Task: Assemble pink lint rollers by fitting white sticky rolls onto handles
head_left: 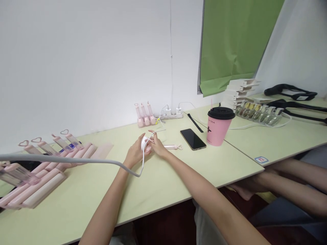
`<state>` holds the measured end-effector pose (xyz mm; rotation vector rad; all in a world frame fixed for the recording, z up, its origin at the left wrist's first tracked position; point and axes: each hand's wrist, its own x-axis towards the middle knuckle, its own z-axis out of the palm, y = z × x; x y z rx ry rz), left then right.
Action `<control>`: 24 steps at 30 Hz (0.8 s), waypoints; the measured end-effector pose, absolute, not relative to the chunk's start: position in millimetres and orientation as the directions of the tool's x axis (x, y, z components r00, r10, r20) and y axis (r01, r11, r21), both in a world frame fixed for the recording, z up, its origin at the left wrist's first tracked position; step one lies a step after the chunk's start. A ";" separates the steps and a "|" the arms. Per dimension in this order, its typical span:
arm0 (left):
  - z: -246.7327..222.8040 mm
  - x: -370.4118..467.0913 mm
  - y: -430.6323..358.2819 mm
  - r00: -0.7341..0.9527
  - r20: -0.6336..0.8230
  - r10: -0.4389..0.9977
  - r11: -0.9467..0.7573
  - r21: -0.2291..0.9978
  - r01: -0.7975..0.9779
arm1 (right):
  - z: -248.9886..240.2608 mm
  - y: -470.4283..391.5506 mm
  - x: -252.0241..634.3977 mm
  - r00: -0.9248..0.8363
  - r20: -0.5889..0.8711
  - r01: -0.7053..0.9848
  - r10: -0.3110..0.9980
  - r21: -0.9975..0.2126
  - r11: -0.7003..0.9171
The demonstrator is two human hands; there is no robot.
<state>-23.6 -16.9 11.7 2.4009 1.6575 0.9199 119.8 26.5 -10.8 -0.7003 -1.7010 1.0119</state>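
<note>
At the table's middle, my left hand (135, 151) curls around a small white rounded object (144, 143), its fingers closed. My right hand (157, 145) meets it from the other side, fingers bent together at a thin white cable (143, 158) that crosses the white object. Something pale pink shows between the hands, partly covered by fingers. Just right of my right hand lies a clear pink tube with a heart-shaped end (172, 147). The exact kind of the white object is hard to make out.
Pink heart-topped tubes (46, 147) stand among pink bars at left; several more (145, 117) stand by the wall near a power strip (170, 116). A phone (192, 139), black strap (195, 123), pink cup (218, 131), small bottles (259, 113) and white boxes (238, 92) occupy the right. Another person's legs (286, 183) show below.
</note>
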 end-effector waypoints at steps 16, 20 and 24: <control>9.9 -17.7 -9.1 0.138 0.291 0.947 -0.277 0.515 0.811 | -21.0 29.3 116.2 -0.149 0.590 0.328 0.794 -0.728 0.602; 12.3 -5.9 -8.5 0.093 0.164 0.982 -0.170 0.564 0.808 | -22.3 35.2 115.4 -0.091 0.516 0.327 0.852 -0.793 0.515; 14.8 2.8 -9.8 0.098 0.110 0.989 -0.143 0.556 0.819 | -21.4 37.4 116.4 -0.019 0.463 0.318 0.886 -0.837 0.445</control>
